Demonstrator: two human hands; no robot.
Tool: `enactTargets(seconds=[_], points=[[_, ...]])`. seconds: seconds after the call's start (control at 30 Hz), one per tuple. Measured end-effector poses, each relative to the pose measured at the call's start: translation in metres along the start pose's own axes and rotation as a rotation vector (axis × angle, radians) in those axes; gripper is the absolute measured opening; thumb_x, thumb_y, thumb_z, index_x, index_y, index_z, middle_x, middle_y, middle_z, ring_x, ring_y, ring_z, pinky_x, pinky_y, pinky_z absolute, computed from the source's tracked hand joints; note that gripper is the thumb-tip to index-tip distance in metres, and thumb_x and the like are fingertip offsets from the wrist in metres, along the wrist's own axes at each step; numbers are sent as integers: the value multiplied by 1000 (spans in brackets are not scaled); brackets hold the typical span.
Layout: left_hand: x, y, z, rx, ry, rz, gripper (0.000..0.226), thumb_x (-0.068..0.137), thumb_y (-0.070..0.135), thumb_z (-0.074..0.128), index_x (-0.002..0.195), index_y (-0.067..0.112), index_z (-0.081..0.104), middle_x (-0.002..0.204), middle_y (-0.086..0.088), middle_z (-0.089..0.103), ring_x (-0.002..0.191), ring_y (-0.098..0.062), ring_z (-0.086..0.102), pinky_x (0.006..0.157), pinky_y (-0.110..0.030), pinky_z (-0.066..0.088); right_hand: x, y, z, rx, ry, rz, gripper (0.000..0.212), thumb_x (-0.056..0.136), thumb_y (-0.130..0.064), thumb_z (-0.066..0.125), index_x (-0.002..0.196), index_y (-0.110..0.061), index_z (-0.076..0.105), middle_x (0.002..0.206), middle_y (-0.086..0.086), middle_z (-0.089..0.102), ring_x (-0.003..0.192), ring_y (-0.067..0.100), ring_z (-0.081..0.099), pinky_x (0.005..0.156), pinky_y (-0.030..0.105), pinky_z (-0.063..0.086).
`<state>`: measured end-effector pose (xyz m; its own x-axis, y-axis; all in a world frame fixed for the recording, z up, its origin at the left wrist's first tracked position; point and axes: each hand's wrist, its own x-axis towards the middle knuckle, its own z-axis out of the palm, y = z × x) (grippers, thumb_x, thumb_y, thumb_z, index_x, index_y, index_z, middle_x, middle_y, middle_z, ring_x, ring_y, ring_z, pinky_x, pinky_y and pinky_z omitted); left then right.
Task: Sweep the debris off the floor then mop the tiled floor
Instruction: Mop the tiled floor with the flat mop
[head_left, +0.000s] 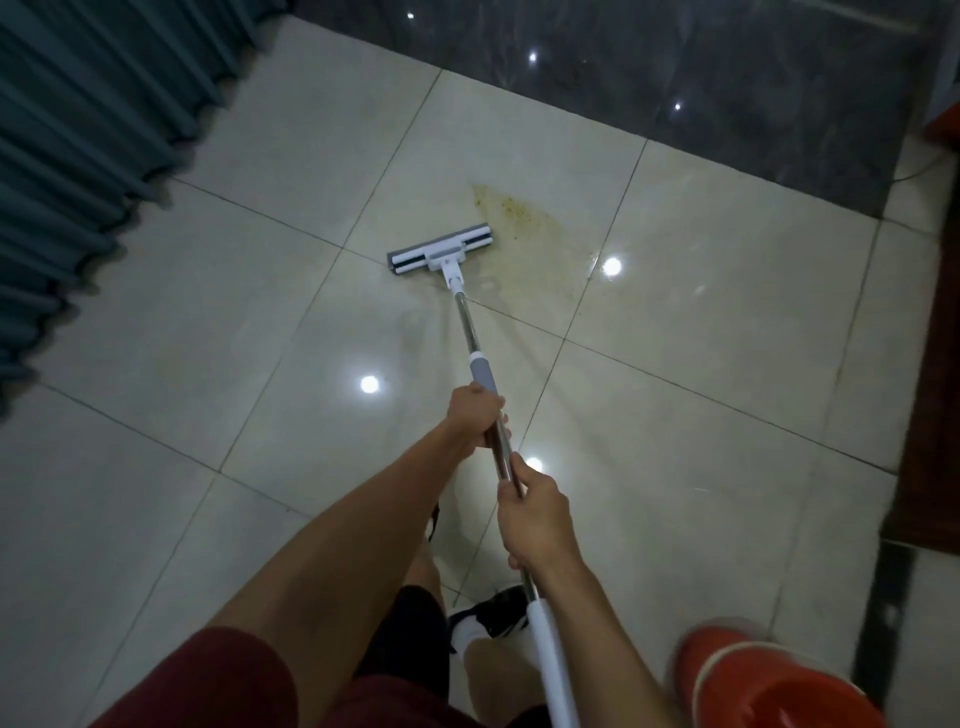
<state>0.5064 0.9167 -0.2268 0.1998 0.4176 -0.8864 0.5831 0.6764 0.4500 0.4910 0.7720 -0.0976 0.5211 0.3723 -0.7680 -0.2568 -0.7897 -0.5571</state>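
Both hands clamped on the silver metal mop pole: left hand ahead, right hand behind. Flat white-grey mop head lies on the cream tiled floor, far ahead of the grip, beside yellow-brown stain. Risk: smearing it wider, slipping on wet tile.

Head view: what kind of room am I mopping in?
Probably a room in a home. Glossy pale floor tiles meet a dark polished strip, a pleated teal curtain hangs down to the floor at left, and an orange bucket stands by the person's feet.

Both hands grip mop beside yellowish stain.
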Motion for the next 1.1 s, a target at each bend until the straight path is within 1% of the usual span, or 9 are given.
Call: enactTargets(seconds=[0.13, 0.33, 0.4, 0.5, 0.63, 0.8, 0.9, 1.0, 1.1], points=[[20, 17, 2, -38, 1, 0, 6, 96, 4, 64, 97, 3, 57, 82, -17, 59, 73, -29, 63, 66, -44, 59, 24, -18, -2, -73, 14, 0, 47, 104, -20, 42, 148, -37, 45, 75, -6, 57, 59, 10, 54, 58, 29, 57], [65, 99, -8, -41, 0, 30, 19, 94, 1, 65, 84, 7, 50, 73, -15, 55, 61, -28, 59, 61, -42, 56, 88, -85, 3, 6, 27, 28, 44, 105, -23, 41, 145, -39, 47, 75, -3, 57, 57, 14, 52, 57, 29, 52], [89, 137, -16, -17, -8, 30, 17, 94, 1, 65, 86, 5, 51, 71, -15, 55, 58, -28, 59, 63, -45, 58, 117, -118, 9, 12, 34, 29, 45, 105, -24, 41, 147, -41, 44, 79, 0, 59, 57, 15, 53, 54, 29, 52], [126, 201, -27, 17, -16, 35, 14, 94, 2, 66, 100, 5, 54, 73, -17, 59, 58, -28, 60, 59, -44, 59, 165, -173, 18, 47, 41, 53, 47, 105, -26, 40, 147, -47, 39, 81, 3, 60, 58, 18, 54, 49, 29, 50], [170, 293, -46, 66, -20, 53, 11, 95, 1, 63, 105, 1, 56, 73, -17, 60, 57, -28, 60, 59, -43, 61, 229, -252, 30, 51, 43, 38, 45, 105, -27, 40, 147, -43, 44, 85, 3, 59, 66, 21, 55, 68, 44, 59], [217, 385, -65, 130, -35, 66, 13, 98, 4, 60, 109, -1, 57, 75, -15, 59, 60, -27, 59, 52, -36, 56, 303, -333, 41, 93, 26, 66, 46, 105, -25, 38, 149, -40, 41, 87, 8, 60, 50, 22, 52, 51, 35, 54], [232, 408, -71, 146, -48, 75, 14, 99, 6, 59, 111, -1, 56, 78, -14, 58, 63, -27, 59, 58, -39, 57, 317, -354, 48, 74, 12, 73, 45, 105, -24, 37, 148, -37, 41, 89, 8, 61, 49, 22, 52, 50, 35, 54], [230, 399, -72, 163, -12, 79, 6, 100, 7, 56, 101, 2, 58, 79, -14, 60, 61, -26, 59, 59, -38, 58, 310, -355, 54, 28, 7, 84, 46, 106, -25, 34, 149, -40, 40, 93, 8, 60, 48, 22, 53, 47, 34, 54], [220, 375, -76, 149, -8, 56, 6, 98, 9, 57, 101, 4, 59, 83, -14, 65, 69, -28, 63, 78, -45, 61, 295, -341, 62, 0, 7, 95, 47, 106, -25, 32, 150, -42, 38, 94, 8, 61, 50, 23, 54, 45, 33, 54]])
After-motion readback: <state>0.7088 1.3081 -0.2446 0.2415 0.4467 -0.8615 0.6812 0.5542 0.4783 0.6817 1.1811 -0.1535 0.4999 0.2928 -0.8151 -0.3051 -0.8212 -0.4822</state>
